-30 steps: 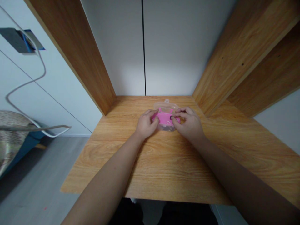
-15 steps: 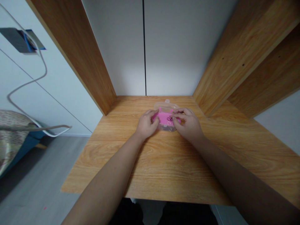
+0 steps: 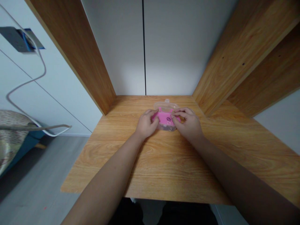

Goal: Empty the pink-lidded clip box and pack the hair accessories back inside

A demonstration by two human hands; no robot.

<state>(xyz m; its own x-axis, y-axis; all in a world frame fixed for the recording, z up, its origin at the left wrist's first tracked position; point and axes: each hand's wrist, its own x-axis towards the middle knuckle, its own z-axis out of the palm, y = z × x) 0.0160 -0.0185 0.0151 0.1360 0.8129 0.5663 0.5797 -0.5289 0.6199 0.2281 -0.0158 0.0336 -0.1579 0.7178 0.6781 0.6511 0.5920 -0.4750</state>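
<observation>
A small clear plastic box (image 3: 166, 105) with its lid open lies on the wooden desk (image 3: 164, 162), near the back. Over the box is a pink card (image 3: 163, 117) with a small black ring (image 3: 168, 118) lying on it. My left hand (image 3: 145, 124) pinches the card's left end with curled fingers. My right hand (image 3: 188, 123) grips the card's right end, thumb and forefinger pressed together just right of the black ring. Dark small items show dimly inside the box under the card.
Wooden side panels (image 3: 77, 53) rise left and right of the desk, with a white wall behind. A grey cable (image 3: 28, 82) hangs at the left from a dark device (image 3: 16, 39). A patterned cushion (image 3: 9, 134) lies at the far left above the grey floor.
My right fingers have shifted a little on the pink card, and the small black ring, hidden under my fingertips a second ago, now lies in plain view. My left hand has stayed put.
</observation>
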